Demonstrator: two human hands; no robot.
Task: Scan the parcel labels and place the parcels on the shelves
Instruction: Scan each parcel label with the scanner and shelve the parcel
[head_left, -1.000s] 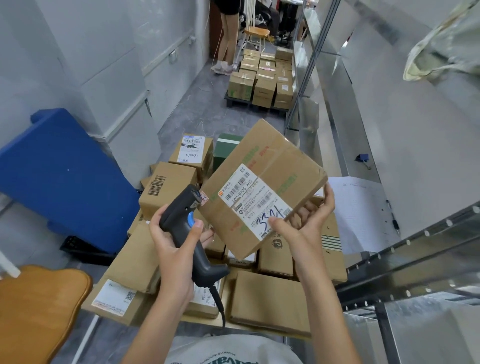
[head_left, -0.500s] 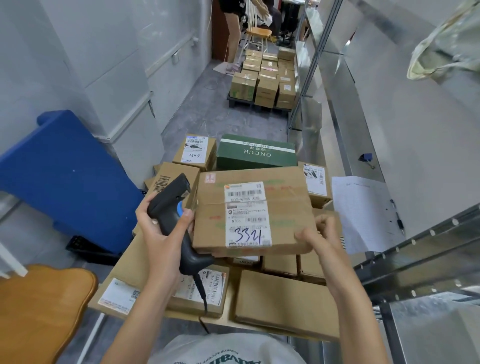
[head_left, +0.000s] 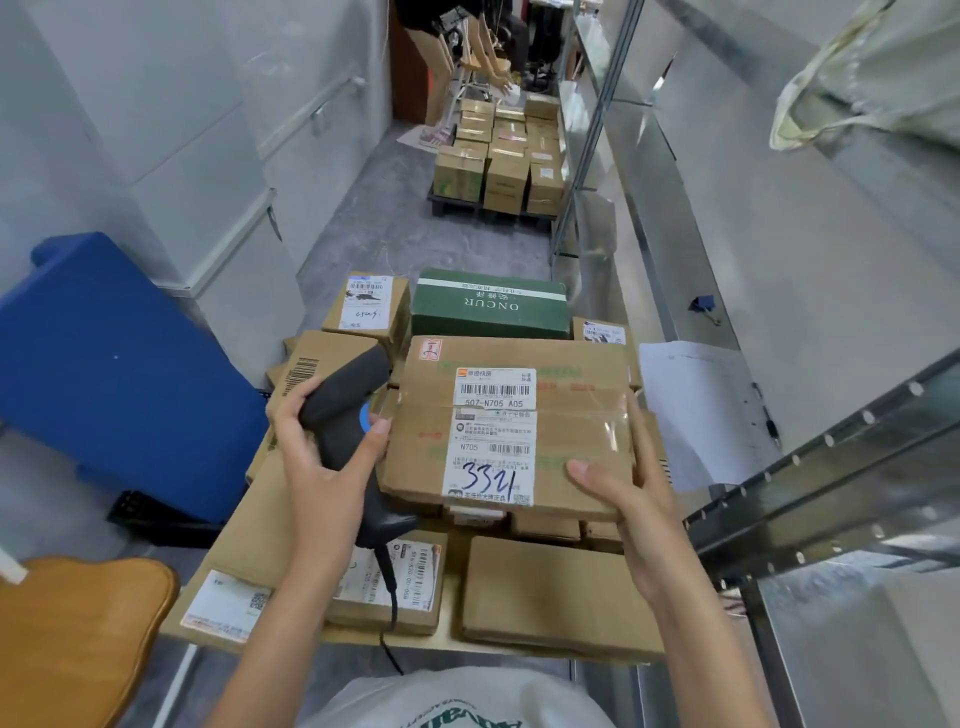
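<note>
1. My left hand (head_left: 322, 457) is wrapped around the black plastic scanner gun (head_left: 345, 415), and my thumb sits by its blue button.
2. My right hand (head_left: 631, 499) holds the flat brown cardboard parcel (head_left: 519, 426) by its right end. My thumb lies on top and my other fingers curl under it.
3. I hold the parcel flat, up over the pile of brown boxes (head_left: 550, 587) on the low cart, near the pile's middle.
4. I think this is the scan step. The scanner sits just beside the parcel's left end, and its nose does not point at the label yet.
5. Next I would need to aim the scanner at a barcode on the white paper label (head_left: 491, 436), then carry the parcel to the grey metal shelves (head_left: 810, 467) on my right.
6. The label reads "507-N705 A05" and "N705". Big blue pen marks on it say "3321".
7. The dark green box (head_left: 488, 306) at the far edge of the pile says "ONCUR", upside down to me.
8. The small brown box (head_left: 366, 306) at the far left corner has pen writing too, but I cannot read it.
</note>
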